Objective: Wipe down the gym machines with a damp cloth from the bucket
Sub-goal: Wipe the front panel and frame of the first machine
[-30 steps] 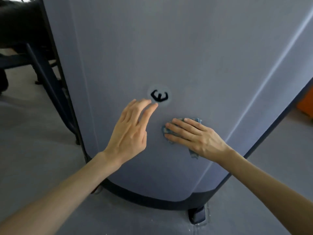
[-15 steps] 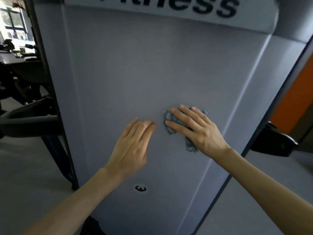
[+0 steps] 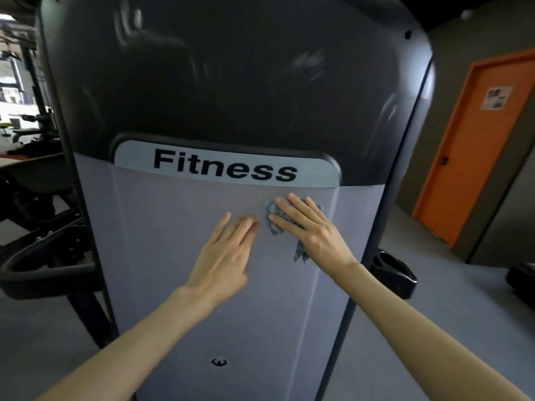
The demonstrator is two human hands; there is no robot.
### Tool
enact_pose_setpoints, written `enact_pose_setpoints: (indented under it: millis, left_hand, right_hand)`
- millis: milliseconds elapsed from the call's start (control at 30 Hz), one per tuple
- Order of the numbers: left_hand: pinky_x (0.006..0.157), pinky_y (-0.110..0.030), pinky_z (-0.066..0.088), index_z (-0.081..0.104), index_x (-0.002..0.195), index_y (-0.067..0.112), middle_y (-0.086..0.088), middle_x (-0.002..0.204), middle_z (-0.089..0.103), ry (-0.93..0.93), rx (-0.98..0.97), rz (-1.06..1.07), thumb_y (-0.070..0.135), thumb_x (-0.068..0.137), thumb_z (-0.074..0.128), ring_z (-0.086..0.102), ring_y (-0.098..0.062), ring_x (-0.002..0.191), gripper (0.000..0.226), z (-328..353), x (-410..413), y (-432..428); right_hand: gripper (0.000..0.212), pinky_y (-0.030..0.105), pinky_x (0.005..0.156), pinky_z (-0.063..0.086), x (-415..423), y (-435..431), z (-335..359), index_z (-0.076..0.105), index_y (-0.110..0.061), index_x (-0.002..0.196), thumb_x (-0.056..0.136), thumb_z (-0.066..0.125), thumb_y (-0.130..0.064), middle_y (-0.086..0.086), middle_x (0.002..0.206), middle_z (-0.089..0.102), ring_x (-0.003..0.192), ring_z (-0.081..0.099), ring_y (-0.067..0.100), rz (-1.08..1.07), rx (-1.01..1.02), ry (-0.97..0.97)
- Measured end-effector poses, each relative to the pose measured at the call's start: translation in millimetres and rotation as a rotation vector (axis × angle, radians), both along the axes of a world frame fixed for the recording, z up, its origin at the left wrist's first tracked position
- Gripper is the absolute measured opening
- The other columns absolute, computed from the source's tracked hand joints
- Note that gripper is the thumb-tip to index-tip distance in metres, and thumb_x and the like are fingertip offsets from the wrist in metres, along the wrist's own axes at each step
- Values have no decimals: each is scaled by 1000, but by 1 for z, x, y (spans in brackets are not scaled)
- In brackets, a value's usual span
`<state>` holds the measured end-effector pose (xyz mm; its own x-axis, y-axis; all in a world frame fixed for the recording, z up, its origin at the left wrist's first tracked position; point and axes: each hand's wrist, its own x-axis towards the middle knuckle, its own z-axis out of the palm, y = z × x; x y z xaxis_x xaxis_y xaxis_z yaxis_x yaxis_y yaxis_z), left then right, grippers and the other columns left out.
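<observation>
Here, the right hand (image 3: pixel 311 227) is pressing the blue cloth (image 3: pixel 271 208) flat against the gym machine's grey panel (image 3: pixel 188 285), at six o'clock of the Fitness label (image 3: pixel 225 169), its fingers straight and slightly spread. At nine o'clock of the cloth, the left hand (image 3: pixel 225 256) is lying flat on the panel, fingers straight and mostly together. The cloth is looking soft, light and limp, a loose tail hanging at six o'clock. It is probably handling best bunched under a flat palm.

Our right hand (image 3: pixel 311 227) presses a cloth (image 3: pixel 273 217) flat on the machine panel (image 3: pixel 179 256), below the Fitness label (image 3: pixel 225 167). Our left hand (image 3: pixel 227 256) lies just left of it. A door (image 3: pixel 474 146) stands behind, to the right.
</observation>
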<state>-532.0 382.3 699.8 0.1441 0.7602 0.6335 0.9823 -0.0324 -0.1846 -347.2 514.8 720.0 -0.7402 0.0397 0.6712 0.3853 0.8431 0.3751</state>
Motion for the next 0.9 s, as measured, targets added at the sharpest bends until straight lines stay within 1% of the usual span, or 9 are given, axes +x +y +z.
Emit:
enact_pose_setpoints:
  millis: [133, 300, 400, 467, 500, 567, 633, 767, 900]
  left_hand:
    - [111, -42, 17, 56, 124, 0, -10, 130, 53, 33, -34, 3, -1, 55, 72, 41, -19, 120, 71, 10, 18, -2]
    - [112, -41, 15, 54, 128, 5, -9, 138, 49, 72, -67, 2, -3, 59, 69, 49, -22, 126, 71, 18, 52, 15]
    - [114, -40, 15, 55, 128, 5, -10, 139, 48, 44, -28, -23, -6, 60, 66, 46, -24, 128, 69, 20, 93, 50]
    - [114, -40, 17, 57, 126, 5, -12, 135, 51, 47, 0, -40, -5, 59, 66, 45, -25, 127, 68, 20, 131, 80]
    - [113, -41, 19, 58, 125, 5, -12, 132, 52, 43, 18, -45, -4, 59, 66, 45, -25, 126, 67, 20, 150, 94]
    - [113, -42, 20, 59, 124, 4, -13, 129, 55, -4, 57, -60, -4, 60, 65, 47, -27, 124, 65, 23, 184, 121]
    - [114, -42, 20, 60, 121, 5, -12, 126, 56, -31, 65, -67, -2, 65, 60, 48, -28, 122, 57, 24, 208, 147]
    - [113, -41, 24, 62, 118, 5, -11, 122, 57, -87, 119, -74, 8, 75, 33, 50, -28, 121, 52, 25, 256, 194]
    - [115, -39, 25, 55, 127, 9, -11, 132, 52, -74, 41, -168, -3, 68, 54, 41, -25, 131, 60, 17, 304, 249]
  right_hand:
    - [88, 41, 119, 15, 45, 13, -2, 41, -15, 142, 66, 79, 8, 4, 152, 33, 143, 24, 26, -51, -163, 82]
    - [94, 36, 121, 11, 101, 54, -11, 37, -17, 144, 65, 80, 11, 3, 153, 31, 145, 22, 24, -85, -213, 165]
    - [82, 35, 119, 13, 125, 76, 0, 47, -14, 140, 68, 62, 23, 5, 150, 37, 142, 28, 26, -27, -227, 190]
    - [60, 36, 117, 17, 139, 89, 10, 54, -10, 134, 79, 47, 12, 9, 146, 44, 137, 37, 30, 55, -145, 88]
    - [55, 35, 117, 18, 148, 97, 15, 55, -9, 133, 82, 46, 6, 11, 145, 45, 137, 38, 31, 80, -124, 39]
    - [56, 32, 115, 22, 172, 116, 24, 55, -8, 135, 80, 46, 3, 12, 146, 45, 139, 32, 27, 113, -168, 24]
    - [62, 35, 113, 29, 200, 141, 27, 54, -10, 136, 78, 40, 9, 11, 147, 44, 139, 30, 24, 102, -199, 106]
    - [75, 47, 109, 38, 242, 183, 30, 55, -11, 134, 70, 58, 27, 9, 146, 45, 139, 35, 25, 97, -254, 164]
    - [68, 47, 109, 37, 279, 226, 21, 57, -12, 132, 73, 62, 22, 7, 144, 47, 138, 34, 23, 94, -320, 161]
